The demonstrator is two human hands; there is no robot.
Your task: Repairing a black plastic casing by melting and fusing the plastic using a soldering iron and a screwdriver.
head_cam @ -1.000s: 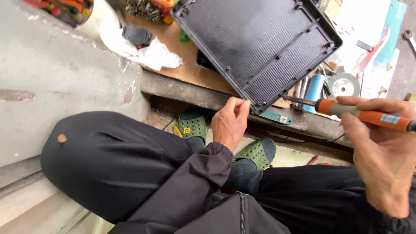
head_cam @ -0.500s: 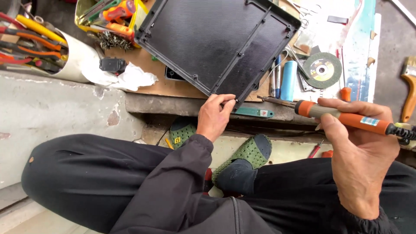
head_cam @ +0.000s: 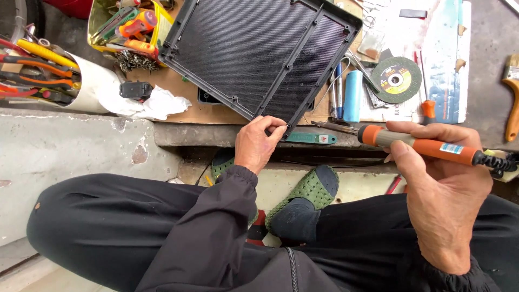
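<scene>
Head view: person sits low at a cluttered workboard, legs tucked under its edge.
Left hand (head_cam: 258, 145): fingertips pinched narrow on the near corner of the black panel (head_cam: 254, 51). Light grip, no palm behind it.
Panel: lies tilted across the board, inside face up, ribs and screw bosses showing, near corner out at the board edge.
Right hand (head_cam: 440, 203): closed around the orange-handled iron (head_cam: 421, 145), tip aimed left toward the pinched corner, short of it.
Risk 1: tip looks close to the left fingertips. A slip of either hand likely means a burn, if the iron is hot; can't tell that.
Risk 2: corner pinch only. Pressing with the tip could pivot or skid the panel off the edge.
Risk 3: plastic panel. A lingering tip would probably melt a rib or boss.
Risk 4: iron hangs over the knees and green sandals (head_cam: 305, 194); a drop lands on cloth or foot.
Risk 5: cord end at the right frame edge, route unseen; a snag could jerk the tip.
Clutter: blue tube (head_cam: 352, 96), grinding disc (head_cam: 396, 79) and white rag (head_cam: 159, 103) near the panel; a skidding panel would sweep them.
</scene>
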